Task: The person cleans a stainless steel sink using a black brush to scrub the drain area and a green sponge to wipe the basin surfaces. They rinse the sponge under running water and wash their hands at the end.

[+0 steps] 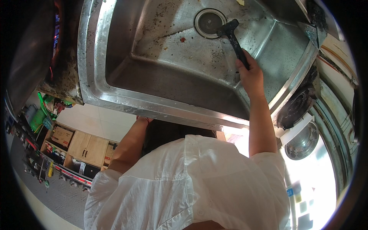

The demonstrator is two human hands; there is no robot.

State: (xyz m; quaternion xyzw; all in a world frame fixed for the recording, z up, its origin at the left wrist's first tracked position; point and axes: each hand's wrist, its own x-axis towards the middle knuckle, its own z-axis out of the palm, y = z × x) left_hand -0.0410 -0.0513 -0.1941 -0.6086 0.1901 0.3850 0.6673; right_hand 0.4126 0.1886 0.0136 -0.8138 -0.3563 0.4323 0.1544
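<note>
My right hand [250, 72] is closed around the handle of a black T-shaped tool [234, 40], apparently a scraper. The tool's head lies over the right edge of the round metal drain [210, 23] in a stainless steel sink [184, 49]. Dark specks, a small reddish scrap [182, 39] and a pale yellowish scrap [240, 2] lie on the sink floor. My left arm reaches to the sink's near rim, its wrist bearing a red band; the left hand is out of view behind that rim.
A grimy metal panel [64, 72] adjoins the sink on the left. A dark, folded grey piece [312, 34] sits at its right corner, with a blackened round fixture [299, 106] below. Lower left stand wooden cabinets [86, 145], a cardboard box [62, 135] and a rail with hanging items.
</note>
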